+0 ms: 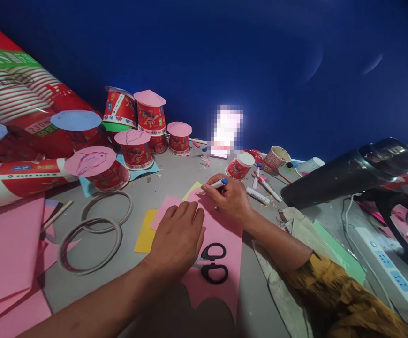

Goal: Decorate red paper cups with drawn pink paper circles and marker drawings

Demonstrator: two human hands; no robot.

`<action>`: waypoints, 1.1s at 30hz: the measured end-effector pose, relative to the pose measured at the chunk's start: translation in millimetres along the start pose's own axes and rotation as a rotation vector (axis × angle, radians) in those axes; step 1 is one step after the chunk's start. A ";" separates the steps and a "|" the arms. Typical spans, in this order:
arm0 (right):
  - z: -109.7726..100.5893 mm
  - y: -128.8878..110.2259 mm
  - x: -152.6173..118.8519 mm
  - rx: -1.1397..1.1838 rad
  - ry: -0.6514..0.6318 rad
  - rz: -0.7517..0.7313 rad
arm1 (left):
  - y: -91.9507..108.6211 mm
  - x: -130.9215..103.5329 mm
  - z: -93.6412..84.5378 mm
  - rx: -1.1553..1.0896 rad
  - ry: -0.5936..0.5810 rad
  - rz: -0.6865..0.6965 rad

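Observation:
My right hand grips a white marker with a blue end, its tip at the upper part of the pink paper. Some marks show on the paper near that tip. Flat across the pink sheets rests my left hand, fingers stretched out and pointing away from me. Black-handled scissors lie on the paper just right of my left hand, their blades partly hidden by it. Curved pieces are cut out of the paper's near edge. A yellow sheet sticks out from underneath.
Red paper cups with paper discs, such as this pink-topped cup, stand at the left. Two grey tape rings overlap nearby. Beyond my right hand are a red cup and loose markers. A black cylinder and a power strip lie right.

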State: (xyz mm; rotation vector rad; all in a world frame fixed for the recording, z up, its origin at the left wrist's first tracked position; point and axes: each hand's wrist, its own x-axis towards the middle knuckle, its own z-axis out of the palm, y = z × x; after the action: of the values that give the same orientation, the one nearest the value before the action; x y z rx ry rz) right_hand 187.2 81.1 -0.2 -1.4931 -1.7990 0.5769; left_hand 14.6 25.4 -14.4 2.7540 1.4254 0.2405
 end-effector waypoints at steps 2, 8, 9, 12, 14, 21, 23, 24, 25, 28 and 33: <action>0.0 0.0 -0.1 0.004 -0.005 0.010 | 0.2 0.4 -0.3 -0.002 -0.004 0.002; -0.4 -1.5 0.7 -0.011 0.001 -0.004 | 0.5 0.4 -1.5 -0.004 0.003 0.001; -0.5 -1.7 0.9 -0.014 -0.001 -0.003 | 0.4 0.2 -1.6 -0.005 0.003 0.002; -0.5 -2.0 1.4 -0.020 -0.003 -0.007 | 0.4 -0.1 -2.0 -0.004 0.000 0.001; -0.5 -2.1 1.5 -0.021 0.001 -0.005 | 0.3 -0.1 -2.3 0.000 -0.007 0.000; -0.7 -3.1 1.6 -0.024 -0.011 0.013 | 0.7 -0.2 -2.2 0.000 -0.018 -0.001; -0.6 -3.2 1.6 -0.037 -0.009 0.014 | 0.8 -0.2 -1.8 0.005 -0.003 0.002; -0.5 -3.2 1.6 -0.042 -0.004 0.009 | 0.9 -0.2 -1.5 0.008 0.004 0.004; -0.3 -3.1 1.7 -0.044 0.001 0.003 | 0.9 -0.2 -1.3 0.010 0.010 0.007; 0.2 -2.5 2.0 -0.046 0.017 -0.006 | 0.7 0.0 -0.5 0.014 0.014 0.006; 1.0 -1.7 1.9 -0.048 0.012 -0.012 | 0.6 0.4 0.5 0.006 0.015 0.005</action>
State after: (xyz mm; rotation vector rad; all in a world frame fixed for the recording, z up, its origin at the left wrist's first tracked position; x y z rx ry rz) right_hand 185.3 82.7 0.9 -1.5136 -1.8232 0.5203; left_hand 15.4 25.4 -14.7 2.7673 1.4251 0.2579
